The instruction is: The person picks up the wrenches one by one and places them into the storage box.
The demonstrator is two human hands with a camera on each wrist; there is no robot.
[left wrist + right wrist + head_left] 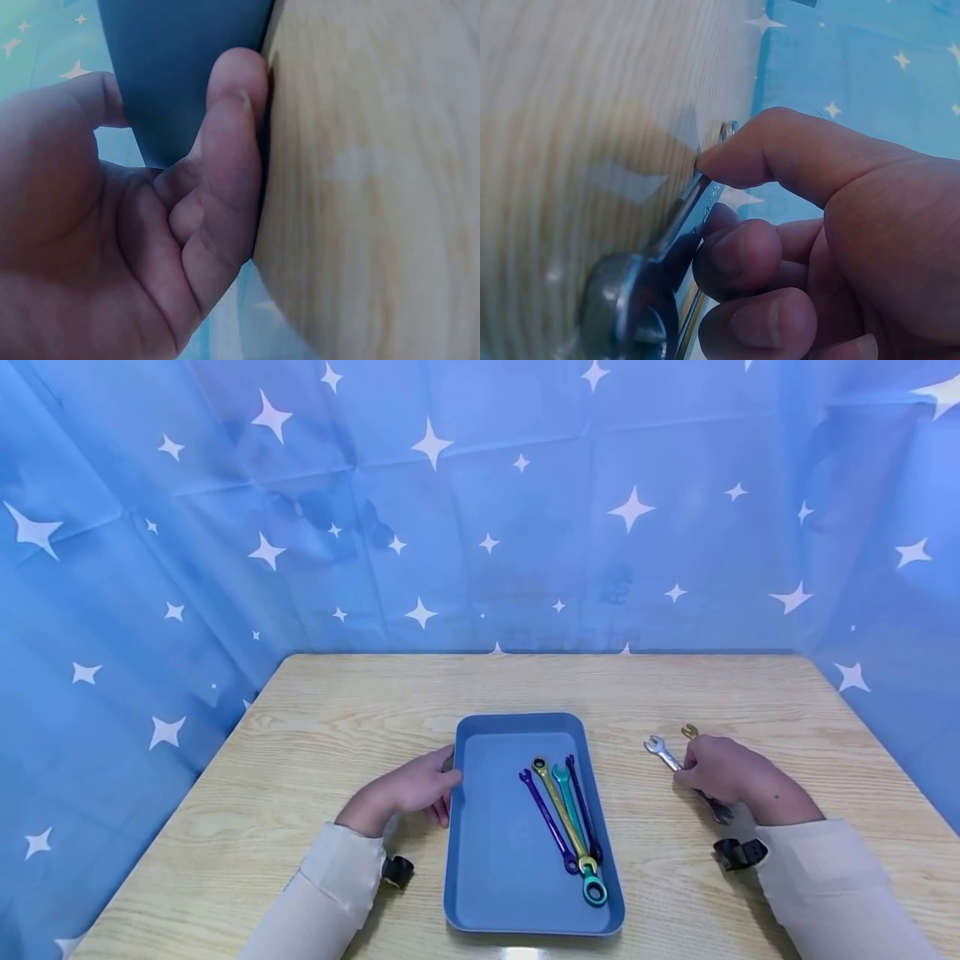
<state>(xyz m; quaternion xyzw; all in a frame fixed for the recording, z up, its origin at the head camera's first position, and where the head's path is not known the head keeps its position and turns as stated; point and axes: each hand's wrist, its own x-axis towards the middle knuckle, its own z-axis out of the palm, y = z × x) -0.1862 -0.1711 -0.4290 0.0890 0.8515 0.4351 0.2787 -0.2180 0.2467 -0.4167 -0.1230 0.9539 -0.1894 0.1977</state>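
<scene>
A blue rectangular tray (486,877) lies on the table. My left hand (420,783) grips its left side, the thumb at the rim and the other fingers against the outer wall (176,67). To the right of the tray, my right hand (727,772) pinches a silver wrench (660,749) between thumb and fingers, low over the tabletop. In the right wrist view the ring end of this wrench (619,300) is nearest the camera. A gold wrench (690,731) pokes out beyond the right hand, mostly hidden by it.
Inside the tray, towards its right side, lie a purple wrench (547,818), a gold ratchet wrench (558,802), a teal wrench (594,888) and a dark purple wrench (583,806), partly overlapping. A wooden table (360,710) carries everything; a blue starred cloth (465,527) hangs behind.
</scene>
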